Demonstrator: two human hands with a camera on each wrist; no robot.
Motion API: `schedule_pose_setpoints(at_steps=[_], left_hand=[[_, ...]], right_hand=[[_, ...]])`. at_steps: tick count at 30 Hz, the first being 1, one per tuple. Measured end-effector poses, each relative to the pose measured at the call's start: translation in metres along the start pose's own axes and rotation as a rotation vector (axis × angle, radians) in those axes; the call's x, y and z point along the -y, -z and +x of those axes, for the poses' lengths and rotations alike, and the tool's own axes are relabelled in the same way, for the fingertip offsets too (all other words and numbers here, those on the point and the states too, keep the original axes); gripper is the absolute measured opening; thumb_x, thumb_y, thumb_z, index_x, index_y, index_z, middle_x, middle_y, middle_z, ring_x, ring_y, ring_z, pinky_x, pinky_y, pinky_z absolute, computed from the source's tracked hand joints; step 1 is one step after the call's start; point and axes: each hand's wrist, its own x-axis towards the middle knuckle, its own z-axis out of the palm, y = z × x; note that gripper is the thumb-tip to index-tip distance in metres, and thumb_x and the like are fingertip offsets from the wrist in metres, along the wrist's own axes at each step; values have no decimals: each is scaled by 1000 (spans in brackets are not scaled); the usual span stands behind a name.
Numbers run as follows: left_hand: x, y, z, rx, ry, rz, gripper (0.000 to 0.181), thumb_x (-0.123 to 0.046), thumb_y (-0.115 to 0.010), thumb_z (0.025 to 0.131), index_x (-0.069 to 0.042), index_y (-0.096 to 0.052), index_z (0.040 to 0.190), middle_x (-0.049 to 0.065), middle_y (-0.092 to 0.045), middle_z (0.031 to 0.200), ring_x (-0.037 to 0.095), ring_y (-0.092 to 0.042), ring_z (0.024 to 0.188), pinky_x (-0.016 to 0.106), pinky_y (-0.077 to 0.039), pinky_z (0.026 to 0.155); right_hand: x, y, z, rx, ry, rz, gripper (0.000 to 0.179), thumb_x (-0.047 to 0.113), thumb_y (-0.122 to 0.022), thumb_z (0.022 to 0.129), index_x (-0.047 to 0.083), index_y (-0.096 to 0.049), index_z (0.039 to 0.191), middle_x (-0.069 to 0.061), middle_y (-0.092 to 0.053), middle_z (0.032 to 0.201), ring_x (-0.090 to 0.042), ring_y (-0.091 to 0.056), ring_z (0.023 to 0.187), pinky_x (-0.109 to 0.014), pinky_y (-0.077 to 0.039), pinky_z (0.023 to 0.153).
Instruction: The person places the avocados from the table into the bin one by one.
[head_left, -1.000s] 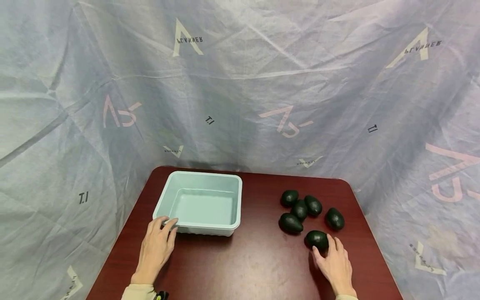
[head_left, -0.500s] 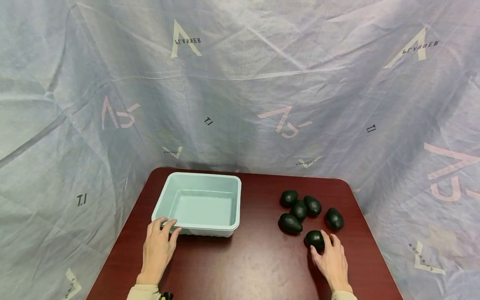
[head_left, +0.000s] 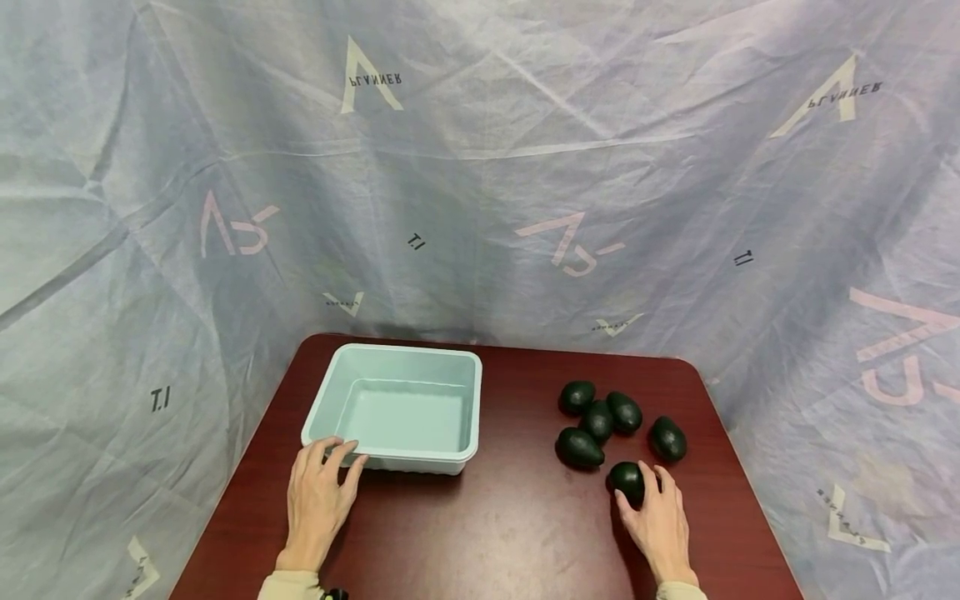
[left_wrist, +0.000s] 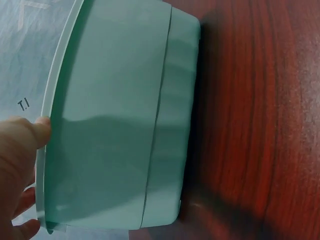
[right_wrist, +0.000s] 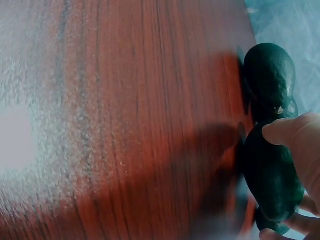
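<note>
A pale green plastic tub [head_left: 405,454] stands at the left of the table. My left hand [head_left: 318,504] holds its near rim by the left corner; in the left wrist view the thumb [left_wrist: 42,131] presses the rim, with other fingertips at the edge below. On the right, my right hand [head_left: 657,521] grips a dark green avocado [head_left: 625,482], thumb on its near side and fingers curled over the far side. The right wrist view shows the thumb on one end of this avocado [right_wrist: 270,175] and fingertips at the other. My palm hides part of the fruit.
Several more avocados lie beyond the right hand: one pear-shaped [head_left: 580,448] in front of a tight cluster [head_left: 597,421], another [head_left: 667,439] apart at the right. The dark red wooden table [head_left: 495,533] backs onto a grey printed cloth [head_left: 480,208] hanging around it.
My right hand has shifted slightly left and further over the avocado, its fingers covering more of it. My left hand stays at the tub's rim, its thumb slightly further right.
</note>
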Motion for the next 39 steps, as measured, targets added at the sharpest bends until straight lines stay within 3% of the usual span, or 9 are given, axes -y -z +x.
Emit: schedule_pose_setpoints(at_steps=[5, 12, 18, 25, 34, 39], left_hand=[[-1, 2, 1, -7, 27, 2, 34, -15, -97, 74, -7, -84, 104, 18, -67, 107, 41, -64, 97, 49, -52, 83], [-1, 5, 6, 30, 16, 22, 33, -17, -96, 75, -7, -84, 104, 18, -71, 110, 41, -65, 104, 51, -55, 87], [-1, 10, 10, 79, 5, 31, 30, -32, -87, 89, -7, -84, 105, 18, -73, 111, 41, -65, 108, 54, -57, 86], [-7, 15, 16, 117, 54, 55, 31, -20, -97, 76, -9, -85, 102, 15, -75, 109, 40, -66, 109, 54, -60, 80], [-8, 16, 14, 132, 77, 64, 31, -21, -98, 75, -11, -85, 102, 13, -76, 110, 39, -67, 111, 54, -61, 75], [-7, 16, 13, 135, 85, 66, 32, -21, -98, 75, -11, -85, 103, 13, -76, 110, 39, -67, 111, 54, -61, 74]], right_hand=[[2, 0, 0, -17, -6, 20, 69, 27, -82, 92, 4, -53, 150, -29, -42, 154, -53, -45, 137, -72, -49, 95], [3, -1, 3, -13, -26, 41, 71, 25, -81, 91, 2, -51, 152, -30, -41, 154, -53, -42, 139, -73, -46, 100], [1, -2, 5, -12, -18, 42, 73, 26, -83, 92, 2, -49, 152, -32, -44, 151, -54, -41, 140, -72, -44, 105], [1, -1, 6, -15, -11, 70, 72, 19, -85, 88, 0, -50, 148, -32, -48, 144, -55, -44, 136, -71, -45, 104], [2, -2, 3, 33, -49, 70, 79, 24, -82, 88, 0, -44, 153, -34, -46, 148, -57, -45, 135, -72, -45, 105], [3, -5, 3, 13, -30, 75, 75, 23, -83, 90, 0, -47, 151, -33, -49, 146, -57, -49, 132, -71, -45, 105]])
